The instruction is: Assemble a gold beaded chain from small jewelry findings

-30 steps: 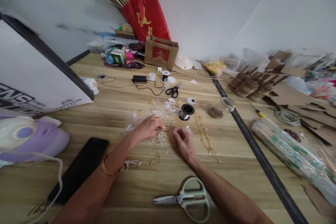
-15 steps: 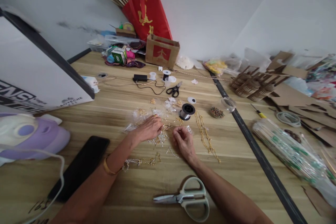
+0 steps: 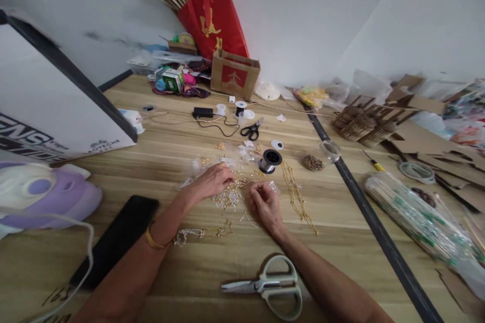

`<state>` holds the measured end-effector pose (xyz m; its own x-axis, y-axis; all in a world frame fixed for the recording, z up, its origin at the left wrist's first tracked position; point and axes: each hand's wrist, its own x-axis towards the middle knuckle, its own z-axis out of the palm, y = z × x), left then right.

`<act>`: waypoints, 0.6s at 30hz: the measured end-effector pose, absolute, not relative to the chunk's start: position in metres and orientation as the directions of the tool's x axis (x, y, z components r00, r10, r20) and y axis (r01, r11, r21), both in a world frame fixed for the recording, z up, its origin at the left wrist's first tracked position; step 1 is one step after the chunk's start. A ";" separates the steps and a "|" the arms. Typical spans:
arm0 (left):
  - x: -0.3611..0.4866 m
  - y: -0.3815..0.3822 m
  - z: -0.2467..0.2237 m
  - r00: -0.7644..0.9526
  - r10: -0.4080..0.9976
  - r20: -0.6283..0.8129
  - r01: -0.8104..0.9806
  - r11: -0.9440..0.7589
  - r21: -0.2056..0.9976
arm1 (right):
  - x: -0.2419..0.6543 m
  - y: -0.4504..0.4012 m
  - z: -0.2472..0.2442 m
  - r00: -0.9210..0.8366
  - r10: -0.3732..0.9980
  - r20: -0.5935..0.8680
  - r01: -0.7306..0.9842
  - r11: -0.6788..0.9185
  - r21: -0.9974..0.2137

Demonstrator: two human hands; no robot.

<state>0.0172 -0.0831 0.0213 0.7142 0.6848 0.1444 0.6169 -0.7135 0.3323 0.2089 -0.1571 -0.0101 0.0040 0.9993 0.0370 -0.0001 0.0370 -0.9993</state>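
My left hand (image 3: pixel 215 180) is over the upper left of a pile of small gold and silver beads (image 3: pixel 227 198), its fingers bent down and closed; whatever lies between the fingertips is too small to make out. To the right of the pile, my right hand (image 3: pixel 265 203) rests on the table with thumb and index finger pinched together, their contents not visible. A short curved piece of wire (image 3: pixel 249 220) lies beside it. Behind the right hand stands a spool of thin wire (image 3: pixel 270 161). A gold chain (image 3: pixel 293 192) lies to its right, and a beaded chain (image 3: pixel 202 232) lies near my left forearm.
Large pale-handled scissors (image 3: pixel 273 285) lie between my forearms. A black phone (image 3: pixel 117 239) is left of my left arm. Farther back are black scissors (image 3: pixel 252 129), a brown bead heap (image 3: pixel 313 162) and a paper bag (image 3: pixel 235 75). A plastic-wrapped bundle (image 3: pixel 417 217) lies at right.
My left hand and forearm have shifted slightly left, uncovering more of the bead pile. My right hand stays in place, still pinched.
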 end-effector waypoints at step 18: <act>0.025 -0.089 0.020 0.785 0.612 0.094 0.583 -0.782 0.222 | 0.209 -0.157 -0.011 0.004 0.999 0.034 -0.023 0.034 -0.999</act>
